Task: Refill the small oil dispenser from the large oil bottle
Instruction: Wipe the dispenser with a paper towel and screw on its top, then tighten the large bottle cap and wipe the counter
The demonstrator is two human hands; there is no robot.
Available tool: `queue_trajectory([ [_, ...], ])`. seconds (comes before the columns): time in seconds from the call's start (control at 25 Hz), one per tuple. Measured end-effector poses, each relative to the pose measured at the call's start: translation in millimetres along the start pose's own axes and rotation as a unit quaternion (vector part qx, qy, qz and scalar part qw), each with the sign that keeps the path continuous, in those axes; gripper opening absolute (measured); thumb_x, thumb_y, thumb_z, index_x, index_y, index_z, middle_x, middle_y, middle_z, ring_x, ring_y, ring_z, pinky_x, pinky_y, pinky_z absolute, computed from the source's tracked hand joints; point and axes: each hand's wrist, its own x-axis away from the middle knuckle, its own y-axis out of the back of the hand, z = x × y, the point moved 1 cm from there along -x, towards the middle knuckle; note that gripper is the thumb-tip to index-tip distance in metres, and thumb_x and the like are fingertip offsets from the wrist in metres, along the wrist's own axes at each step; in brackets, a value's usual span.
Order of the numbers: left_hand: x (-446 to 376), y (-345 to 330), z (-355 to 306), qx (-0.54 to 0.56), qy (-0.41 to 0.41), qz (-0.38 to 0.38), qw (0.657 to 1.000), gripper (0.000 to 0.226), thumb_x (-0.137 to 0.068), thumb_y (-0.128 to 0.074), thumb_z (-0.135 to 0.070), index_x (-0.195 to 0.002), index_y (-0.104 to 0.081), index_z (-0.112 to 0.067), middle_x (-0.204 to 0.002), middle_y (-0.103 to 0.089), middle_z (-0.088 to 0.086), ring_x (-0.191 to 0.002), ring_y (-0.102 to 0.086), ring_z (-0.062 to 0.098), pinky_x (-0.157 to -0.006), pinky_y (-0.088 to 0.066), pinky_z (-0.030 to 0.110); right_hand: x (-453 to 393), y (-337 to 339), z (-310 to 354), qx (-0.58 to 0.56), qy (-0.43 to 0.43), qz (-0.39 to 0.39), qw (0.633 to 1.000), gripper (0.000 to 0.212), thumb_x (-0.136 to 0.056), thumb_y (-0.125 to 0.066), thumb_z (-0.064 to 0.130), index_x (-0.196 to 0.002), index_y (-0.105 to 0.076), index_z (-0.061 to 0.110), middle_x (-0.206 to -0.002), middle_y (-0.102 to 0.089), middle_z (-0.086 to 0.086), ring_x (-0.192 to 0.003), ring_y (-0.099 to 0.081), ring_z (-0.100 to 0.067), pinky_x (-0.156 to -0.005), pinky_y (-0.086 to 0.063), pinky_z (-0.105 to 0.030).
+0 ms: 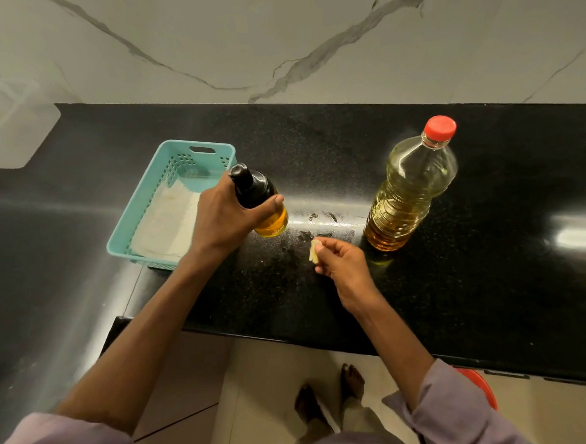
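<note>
My left hand grips the small oil dispenser, a dark-topped bottle with amber oil in its lower part, held tilted just above the black counter. To the right stands the large clear oil bottle with yellow oil and its red cap on. My right hand hovers between the two bottles, pinching a small pale scrap in its fingertips. Oily smears show on the counter between the bottles.
A turquoise plastic basket lined with white paper sits left of the dispenser. The black counter runs right, with its front edge near my body. A marble wall rises behind. A red object is below the counter edge.
</note>
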Motion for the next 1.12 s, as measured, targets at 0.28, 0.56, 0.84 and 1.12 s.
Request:
queue_trajectory([
  [0.28, -44.6, -22.8, 16.1, -0.006, 0.017, -0.002, 1.0, 0.057, -0.069, -0.073, -0.054, -0.102, -0.057, -0.011, -0.094, -0.066, 0.005, -0.081, -0.059, 0.015, -0.07, -0.048, 0.025, 1.5, 9.5, -11.5, 0.226, 0.12, -0.076, 0.964, 0.013, -0.089, -0.064, 0.021, -0.101, -0.07, 0.02, -0.09, -0.07, 0.008, -0.085, -0.064, -0.008, -0.075, -0.056, -0.03],
  [0.56, -71.0, -65.4, 33.8, -0.051, 0.041, 0.009, 0.998, 0.059, -0.068, -0.071, -0.056, -0.1, -0.053, -0.009, -0.093, -0.066, 0.008, -0.084, -0.061, 0.024, -0.066, -0.044, 0.029, -7.5, 14.5, -6.2, 0.342, 0.208, -0.131, 0.907, 0.024, -0.092, -0.059, 0.014, -0.114, -0.067, 0.011, -0.104, -0.066, 0.001, -0.096, -0.058, -0.007, -0.085, -0.046, -0.021],
  [0.84, -74.1, -80.3, 54.5, -0.079, 0.046, 0.017, 0.996, 0.058, -0.069, -0.07, -0.056, -0.096, -0.052, -0.009, -0.091, -0.066, 0.009, -0.083, -0.061, 0.025, -0.064, -0.039, 0.026, -10.6, 13.1, -3.7, 0.34, 0.22, -0.135, 0.904, 0.025, -0.091, -0.06, 0.014, -0.116, -0.067, 0.011, -0.103, -0.065, 0.003, -0.096, -0.059, -0.005, -0.082, -0.042, -0.009],
  [1.12, -72.4, -78.1, 56.4, -0.057, 0.072, 0.042, 0.995, 0.063, -0.069, -0.072, -0.053, -0.108, -0.052, -0.009, -0.102, -0.065, 0.008, -0.094, -0.06, 0.024, -0.07, -0.041, 0.027, -8.4, 5.4, 3.5, 0.32, 0.218, -0.117, 0.914, 0.025, -0.091, -0.061, 0.016, -0.116, -0.066, 0.014, -0.1, -0.063, 0.009, -0.092, -0.058, 0.002, -0.077, -0.042, -0.004],
])
